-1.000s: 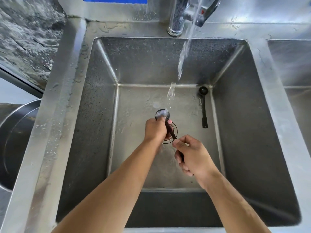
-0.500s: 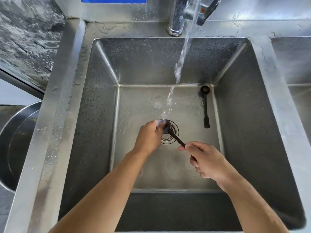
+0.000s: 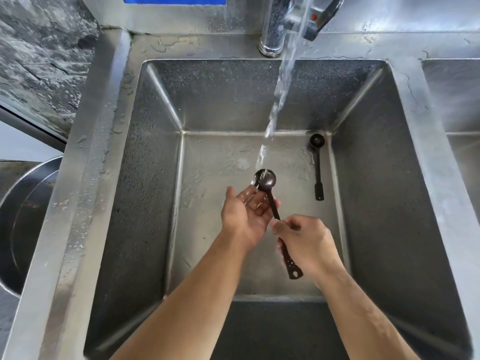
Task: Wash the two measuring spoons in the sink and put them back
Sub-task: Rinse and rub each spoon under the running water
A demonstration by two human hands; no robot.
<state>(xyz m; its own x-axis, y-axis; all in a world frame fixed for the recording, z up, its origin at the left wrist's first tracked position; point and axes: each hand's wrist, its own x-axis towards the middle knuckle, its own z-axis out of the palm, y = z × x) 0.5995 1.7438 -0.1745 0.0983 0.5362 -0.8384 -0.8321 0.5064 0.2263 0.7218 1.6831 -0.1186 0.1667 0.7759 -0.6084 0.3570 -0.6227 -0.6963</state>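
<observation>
My right hand grips the handle of a dark measuring spoon, whose round bowl sits under the running water from the tap. My left hand is open beneath the spoon's neck, palm up, with its fingers touching the handle just below the bowl. A second, smaller dark measuring spoon lies on the sink floor near the back right corner, bowl pointing away from me. The steel sink is wet all over.
A second basin adjoins on the right. A round metal bowl sits off the left rim. A dark stone surface lies at the upper left. The drain is hidden under my hands.
My left hand has let go of the spoon's bowl and opened beneath it. The bowl is now uncovered under the stream, and my right hand has slid a little up the handle.
</observation>
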